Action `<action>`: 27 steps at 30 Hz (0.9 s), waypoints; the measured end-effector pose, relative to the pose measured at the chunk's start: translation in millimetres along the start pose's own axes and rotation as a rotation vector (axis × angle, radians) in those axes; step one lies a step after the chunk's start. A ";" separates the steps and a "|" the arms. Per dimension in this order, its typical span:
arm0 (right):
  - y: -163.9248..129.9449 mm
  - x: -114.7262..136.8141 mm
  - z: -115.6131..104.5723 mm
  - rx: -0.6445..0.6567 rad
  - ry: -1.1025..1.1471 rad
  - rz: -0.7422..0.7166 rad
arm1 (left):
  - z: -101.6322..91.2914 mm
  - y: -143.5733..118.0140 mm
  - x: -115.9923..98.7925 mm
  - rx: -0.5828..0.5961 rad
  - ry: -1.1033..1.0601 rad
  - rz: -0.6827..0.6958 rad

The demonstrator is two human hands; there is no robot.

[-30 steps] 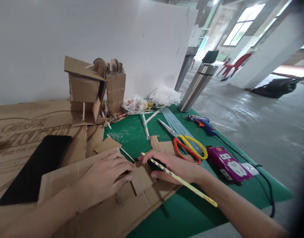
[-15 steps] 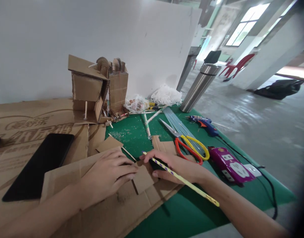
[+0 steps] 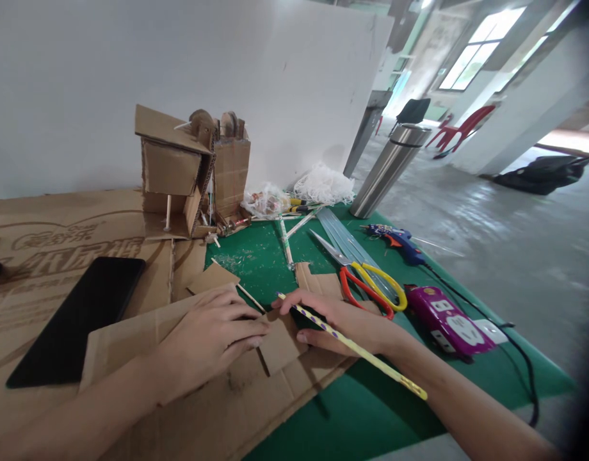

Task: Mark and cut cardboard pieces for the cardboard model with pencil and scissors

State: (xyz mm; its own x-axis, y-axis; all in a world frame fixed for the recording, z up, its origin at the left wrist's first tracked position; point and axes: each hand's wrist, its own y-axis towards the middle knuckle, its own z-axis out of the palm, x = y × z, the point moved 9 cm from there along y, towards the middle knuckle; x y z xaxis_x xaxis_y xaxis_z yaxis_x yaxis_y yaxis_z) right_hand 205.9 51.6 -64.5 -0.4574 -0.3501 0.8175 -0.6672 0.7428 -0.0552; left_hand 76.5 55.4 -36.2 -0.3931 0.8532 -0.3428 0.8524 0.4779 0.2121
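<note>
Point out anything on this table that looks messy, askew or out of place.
Pale shavings are scattered over the green mat behind the left hand. The purple power strip lies close to the table's right edge. The scissors lie open across clear sticks. Otherwise it is ordinary craft clutter.

Yellow pencil purple-dotted; scissors red-yellow; mat green
</note>
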 end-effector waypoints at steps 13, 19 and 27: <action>-0.4 -0.5 -1.4 -0.010 -0.008 -0.004 | 4.7 -1.0 4.3 0.021 -0.022 -0.022; -0.3 0.6 -0.3 0.003 0.000 0.002 | 5.1 -0.4 4.9 0.031 -0.020 -0.037; 0.8 0.5 -0.5 0.002 0.013 0.014 | 2.6 0.3 1.7 0.011 -0.014 -0.015</action>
State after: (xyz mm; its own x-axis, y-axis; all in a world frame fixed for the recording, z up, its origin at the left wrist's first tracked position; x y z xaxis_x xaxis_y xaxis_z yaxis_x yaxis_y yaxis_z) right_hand 205.4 52.3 -63.9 -0.4590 -0.3328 0.8237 -0.6621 0.7464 -0.0674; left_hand 77.0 56.4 -39.1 -0.4015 0.8428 -0.3585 0.8501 0.4886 0.1964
